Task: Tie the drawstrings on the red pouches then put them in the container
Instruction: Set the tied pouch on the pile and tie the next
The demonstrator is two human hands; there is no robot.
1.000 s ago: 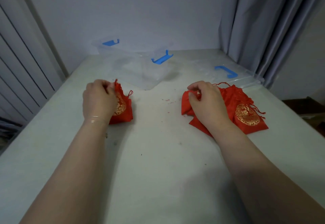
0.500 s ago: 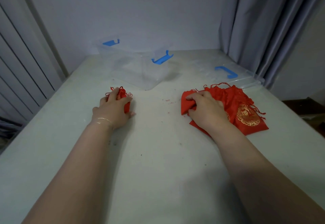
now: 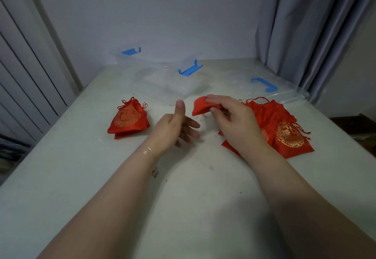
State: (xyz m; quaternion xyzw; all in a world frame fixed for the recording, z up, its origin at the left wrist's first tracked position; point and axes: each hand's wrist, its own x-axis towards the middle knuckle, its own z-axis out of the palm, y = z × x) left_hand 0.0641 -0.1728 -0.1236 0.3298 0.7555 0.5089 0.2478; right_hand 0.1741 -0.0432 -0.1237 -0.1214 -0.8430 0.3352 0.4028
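Observation:
A tied red pouch with a gold emblem lies on the table at the left, its drawstring bunched at the top. My left hand hovers to its right, open, thumb up, holding nothing. My right hand pinches a plain red pouch and holds it lifted just above the table. Behind that hand lies a pile of red pouches with loose drawstrings. The clear container with blue latches stands at the back centre.
A clear lid with a blue latch lies flat at the back right, against the grey curtain. The pale table stretches toward me. A wall closes off the far edge, panelling the left.
My left hand let go of the tied pouch and moved right toward the centre. My right hand lifted one pouch off the pile and brought it up and left.

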